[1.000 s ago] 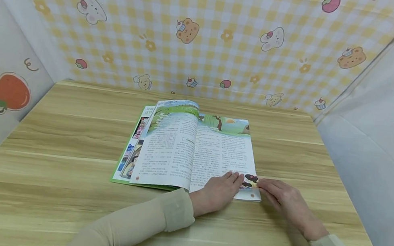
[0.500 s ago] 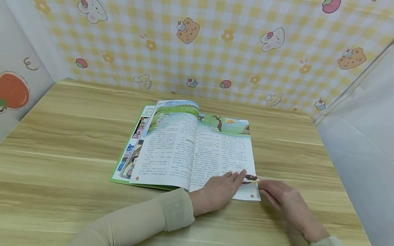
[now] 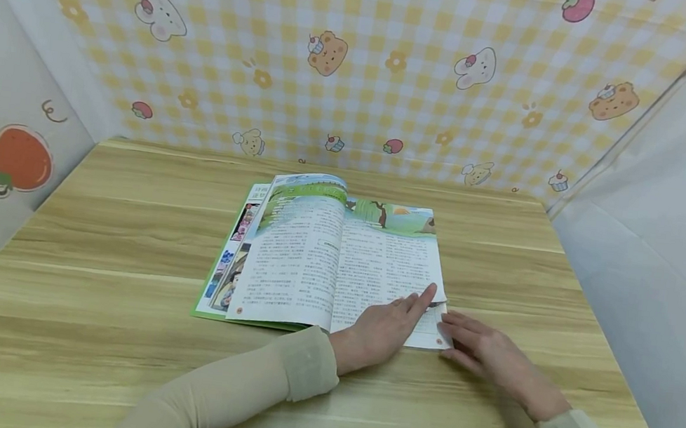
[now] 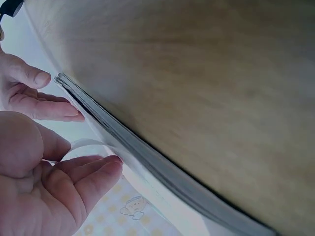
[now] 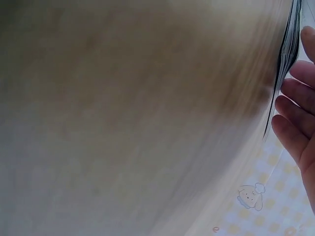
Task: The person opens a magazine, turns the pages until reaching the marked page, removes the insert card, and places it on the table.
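An open magazine (image 3: pixel 287 257) lies on the wooden table, its text pages facing up. My left hand (image 3: pixel 382 333) reaches over the bottom of the right-hand page (image 3: pixel 384 268). In the left wrist view, this left hand (image 4: pixel 59 182) pinches a curled page (image 4: pixel 91 143) between thumb and fingers. A lower page (image 3: pixel 427 333) shows beneath the lifted corner. My right hand (image 3: pixel 489 351) is at the magazine's lower right edge, fingertips right at the page edges. The right wrist view shows this right hand (image 5: pixel 300 110) with its fingers extended beside the page stack (image 5: pixel 289 44).
The wooden table (image 3: pixel 124 238) extends around the magazine. A yellow checked cloth (image 3: pixel 382 91) hangs behind it, with pale side panels (image 3: pixel 681 203) at left and right. A green-edged page with pictures (image 3: pixel 226 264) shows under the left-hand pages.
The colourful folded corner between the hands has slipped mostly out of sight. My right fingers have let go of it and spread a little at the edge. The left index finger has moved up slightly.
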Demonstrator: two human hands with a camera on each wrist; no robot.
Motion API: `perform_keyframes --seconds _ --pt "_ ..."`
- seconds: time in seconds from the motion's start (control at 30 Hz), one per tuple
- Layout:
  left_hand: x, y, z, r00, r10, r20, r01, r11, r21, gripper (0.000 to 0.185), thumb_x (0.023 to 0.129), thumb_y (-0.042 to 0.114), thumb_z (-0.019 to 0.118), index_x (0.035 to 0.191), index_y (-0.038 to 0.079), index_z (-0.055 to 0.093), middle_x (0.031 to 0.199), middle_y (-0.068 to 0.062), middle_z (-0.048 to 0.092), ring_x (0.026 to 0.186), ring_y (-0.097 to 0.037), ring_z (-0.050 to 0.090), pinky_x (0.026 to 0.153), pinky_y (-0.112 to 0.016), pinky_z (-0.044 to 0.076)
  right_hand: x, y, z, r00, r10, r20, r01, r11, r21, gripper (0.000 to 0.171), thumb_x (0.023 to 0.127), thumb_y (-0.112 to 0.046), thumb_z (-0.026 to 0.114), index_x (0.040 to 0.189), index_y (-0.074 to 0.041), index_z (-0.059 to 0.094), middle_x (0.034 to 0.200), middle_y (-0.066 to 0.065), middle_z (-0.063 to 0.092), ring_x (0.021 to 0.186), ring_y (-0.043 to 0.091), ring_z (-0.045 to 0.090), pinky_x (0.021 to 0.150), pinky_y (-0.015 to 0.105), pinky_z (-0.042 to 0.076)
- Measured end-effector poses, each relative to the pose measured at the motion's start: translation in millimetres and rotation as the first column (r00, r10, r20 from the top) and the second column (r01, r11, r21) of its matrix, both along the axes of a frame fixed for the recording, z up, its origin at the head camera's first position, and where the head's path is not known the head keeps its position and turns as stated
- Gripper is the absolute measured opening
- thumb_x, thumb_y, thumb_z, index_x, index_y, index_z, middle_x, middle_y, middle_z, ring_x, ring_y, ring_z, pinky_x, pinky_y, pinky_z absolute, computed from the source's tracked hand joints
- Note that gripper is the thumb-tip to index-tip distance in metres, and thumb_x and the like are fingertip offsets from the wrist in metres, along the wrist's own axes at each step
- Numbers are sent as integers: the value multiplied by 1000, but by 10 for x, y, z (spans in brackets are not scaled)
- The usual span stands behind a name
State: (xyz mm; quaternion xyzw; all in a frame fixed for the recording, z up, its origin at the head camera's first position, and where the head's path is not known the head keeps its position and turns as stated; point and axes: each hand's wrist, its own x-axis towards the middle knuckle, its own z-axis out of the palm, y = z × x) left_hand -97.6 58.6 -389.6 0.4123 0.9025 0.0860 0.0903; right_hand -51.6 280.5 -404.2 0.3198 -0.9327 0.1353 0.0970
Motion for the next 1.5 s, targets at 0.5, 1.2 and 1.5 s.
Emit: perform_keyframes --seconds 0.5,1.2,1.5 --pt "25 -9 -28 873 3 -487 -50 995 -84 72 93 13 54 152 27 14 158 -9 6 144 -31 11 111 -41 28 -2 -17 16 1000 -9 4 9 1000 12 30 74 -10 77 102 -2 71 113 15 67 102 29 65 80 39 54" --pt "38 -53 -19 896 -178 -406 -6 911 -413 42 102 27 33 142 23 43 157 3 19 145 -21 12 117 -33 11 -1 -49 24 1000 -26 5 25 999 43 28 76 -6 75 103 -2 71 114 16 66 100 29 65 79 38 54" --pt "-5 -136 38 897 -155 -414 -32 912 -410 35 99 25 41 131 21 54 155 -2 25 145 -23 16 116 -34 13 -5 -39 3 999 -26 -22 27 999 44 28 75 -9 75 102 -4 72 112 15 67 98 28 66 79 37 54"
